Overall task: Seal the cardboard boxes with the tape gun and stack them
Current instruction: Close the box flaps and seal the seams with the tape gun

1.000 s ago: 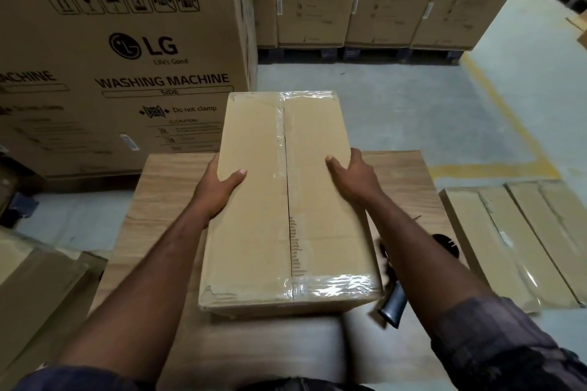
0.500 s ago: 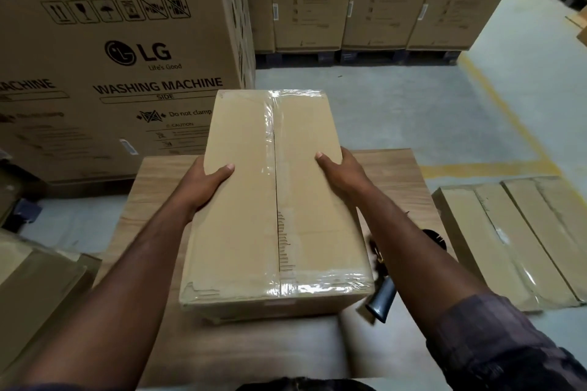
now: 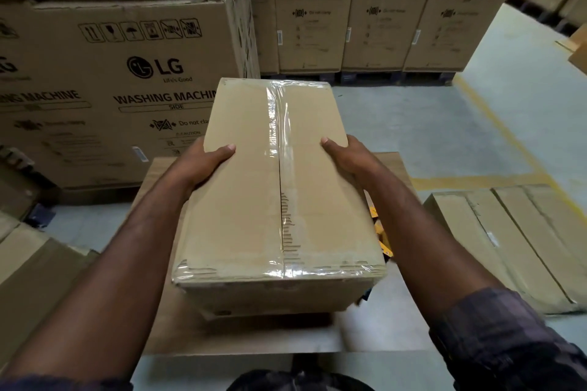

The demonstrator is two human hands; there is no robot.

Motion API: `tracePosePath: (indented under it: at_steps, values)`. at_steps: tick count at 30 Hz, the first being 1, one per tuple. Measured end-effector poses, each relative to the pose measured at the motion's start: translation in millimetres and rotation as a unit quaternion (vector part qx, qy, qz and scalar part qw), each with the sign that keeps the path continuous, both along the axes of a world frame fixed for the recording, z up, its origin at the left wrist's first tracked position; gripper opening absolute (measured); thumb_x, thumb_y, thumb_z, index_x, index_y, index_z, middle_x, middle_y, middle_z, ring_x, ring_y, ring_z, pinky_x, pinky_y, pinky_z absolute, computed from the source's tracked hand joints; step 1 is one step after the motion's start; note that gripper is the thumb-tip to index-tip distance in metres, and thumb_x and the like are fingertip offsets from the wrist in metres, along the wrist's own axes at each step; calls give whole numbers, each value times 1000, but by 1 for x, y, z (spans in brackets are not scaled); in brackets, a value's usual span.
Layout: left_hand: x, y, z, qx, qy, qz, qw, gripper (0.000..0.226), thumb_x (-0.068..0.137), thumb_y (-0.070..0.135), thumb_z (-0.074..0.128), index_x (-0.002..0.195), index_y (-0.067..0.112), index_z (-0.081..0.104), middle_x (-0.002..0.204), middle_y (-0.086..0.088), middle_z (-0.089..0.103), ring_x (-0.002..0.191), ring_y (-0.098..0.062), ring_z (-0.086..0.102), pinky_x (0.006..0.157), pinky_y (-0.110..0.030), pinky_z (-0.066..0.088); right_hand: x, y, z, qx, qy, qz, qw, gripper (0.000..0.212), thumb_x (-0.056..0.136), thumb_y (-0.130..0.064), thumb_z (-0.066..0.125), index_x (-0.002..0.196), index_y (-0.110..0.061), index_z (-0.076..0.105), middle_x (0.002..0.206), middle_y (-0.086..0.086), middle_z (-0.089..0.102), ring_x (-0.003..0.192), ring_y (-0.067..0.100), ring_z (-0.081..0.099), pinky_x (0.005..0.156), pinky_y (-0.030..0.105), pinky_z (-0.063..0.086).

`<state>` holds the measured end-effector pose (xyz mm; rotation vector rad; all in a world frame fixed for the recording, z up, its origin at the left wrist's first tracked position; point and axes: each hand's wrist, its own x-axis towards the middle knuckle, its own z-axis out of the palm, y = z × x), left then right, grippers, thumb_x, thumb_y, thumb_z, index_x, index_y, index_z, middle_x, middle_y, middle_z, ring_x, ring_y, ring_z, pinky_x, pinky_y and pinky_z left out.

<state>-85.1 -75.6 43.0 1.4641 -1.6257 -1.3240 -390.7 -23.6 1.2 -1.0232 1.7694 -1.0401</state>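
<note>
Since 0.5 s ago: sealed box [image 3: 254, 200] has come up and nearer to me. It now covers most of the tape gun [image 3: 379, 228], whose handle showed clear beside it before. Hands are at the same places on the box.

Grip: left hand [image 3: 203, 162] clasps the left long edge, thumb laid over the top face. The fingers go down the side wall, out of sight. Right hand [image 3: 349, 159] mirrors it on the right edge, thumb on top and fingers hidden. The box is clamped between both palms.

Box: plain brown, no print legible. A clear tape strip [image 3: 276, 124] runs down the centre seam, with more tape across the near and far edges. It is held over the wood-grain table [image 3: 178, 327], with a dark shadow under its near end. I cannot tell if the far end touches.

Tape gun: only yellow bits and a dark part show, between the box and my right forearm.

Right: checked sleeve [image 3: 495, 336]. Beyond it, flat cartons [image 3: 508, 238] lie on the floor near a yellow floor line [image 3: 476, 181].

Left: more plain cardboard [image 3: 31, 270].

Ahead left: large carton [image 3: 127, 89] printed "LG", "Life's Good", "WASHING MACHINE", "SIDE", "Do not cla…" (cut off by my box) and "CAUTION". A row of handling pictograms sits above.

Behind: a row of cartons [image 3: 390, 19] reading "LG" and "WASHING MACHINE". The smaller print is blurred.
</note>
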Motion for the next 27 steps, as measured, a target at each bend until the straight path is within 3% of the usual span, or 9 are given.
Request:
tracePosePath:
  at_steps: [7, 13, 16, 19, 22, 25, 27]
  values:
    - [11, 84, 27, -12, 20, 5, 1000, 36, 100, 25, 61, 134, 15, 59, 101, 10, 68, 84, -4, 65, 60, -18, 47, 14, 77, 32, -3, 1, 13, 1000, 56, 94, -53, 67, 135, -15, 60, 121, 4, 72, 104, 23, 71, 94, 40, 57]
    - [17, 171, 38, -50, 14, 30, 998, 33, 100, 21, 61, 132, 16, 58, 90, 11, 61, 71, 1, 53, 44, -7, 39, 27, 162, 43, -15, -4, 1, 1000, 23, 102, -38, 61, 117, -22, 54, 103, -4, 66, 81, 6, 63, 61, 18, 49]
    - [22, 200, 40, -68, -5, 33, 997, 36, 98, 19, 63, 132, 6, 60, 111, -3, 66, 70, 3, 52, 44, -5, 39, 32, 192, 41, -21, 0, 16, 1000, 37, 102, -40, 62, 129, -15, 61, 117, 1, 72, 87, 7, 68, 62, 17, 52]
    - [20, 235, 56, -86, -17, 30, 996, 36, 99, 17, 62, 132, 2, 60, 110, -4, 61, 67, 7, 45, 41, -2, 33, 32, 214, 43, -22, 3, 19, 1000, 44, 100, -43, 63, 134, -16, 60, 119, 1, 73, 92, 9, 70, 62, 19, 52]
    - [21, 245, 48, -87, -2, 28, 996, 35, 99, 19, 63, 132, 8, 61, 111, 0, 62, 71, 4, 51, 44, -2, 35, 26, 229, 47, -29, 15, 23, 999, 38, 102, -37, 61, 131, -12, 63, 114, 2, 72, 83, 6, 68, 56, 14, 51]
    - [18, 256, 40, -46, 39, 25, 998, 41, 97, 24, 66, 136, 14, 58, 119, 1, 68, 97, -14, 68, 66, -18, 49, 19, 242, 47, -38, 21, 26, 999, 41, 102, -38, 61, 134, -12, 62, 117, 3, 72, 92, 13, 70, 68, 23, 54]
    - [14, 266, 38, -33, 50, 28, 998, 40, 97, 24, 66, 135, 17, 58, 118, -1, 70, 100, -15, 69, 70, -24, 51, 10, 249, 47, -33, 14, 36, 999, 42, 102, -40, 61, 135, -14, 61, 119, 4, 72, 100, 19, 71, 73, 26, 55]
